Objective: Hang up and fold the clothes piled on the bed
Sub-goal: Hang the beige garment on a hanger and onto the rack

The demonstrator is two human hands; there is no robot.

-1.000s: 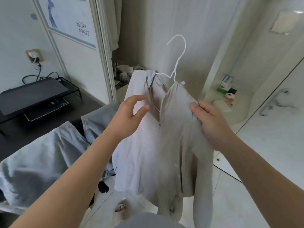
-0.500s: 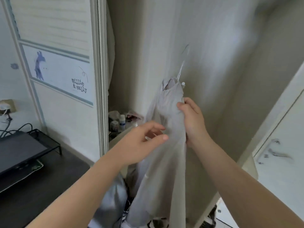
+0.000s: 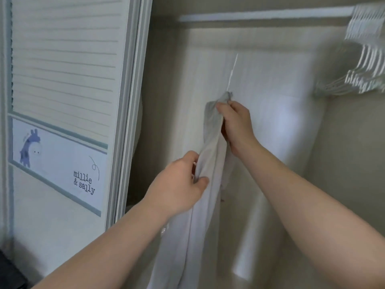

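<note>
Item: shirt [image 3: 210,163], pale, on a white hanger [image 3: 233,74], held up inside the closet below the rail [image 3: 264,16]; hook not yet on it. Right hand [image 3: 237,124] gripped the collar end; left hand [image 3: 181,184] pinched the cloth lower down. Judged: one garment nearly hung; the bed's pile was out of view.

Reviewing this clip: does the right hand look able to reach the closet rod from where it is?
Probably yes. The right hand, gripping the shirt just under the hanger hook, has bare rod straight above it; the empty hangers bunch far right. The arm would need to stretch up.
</note>
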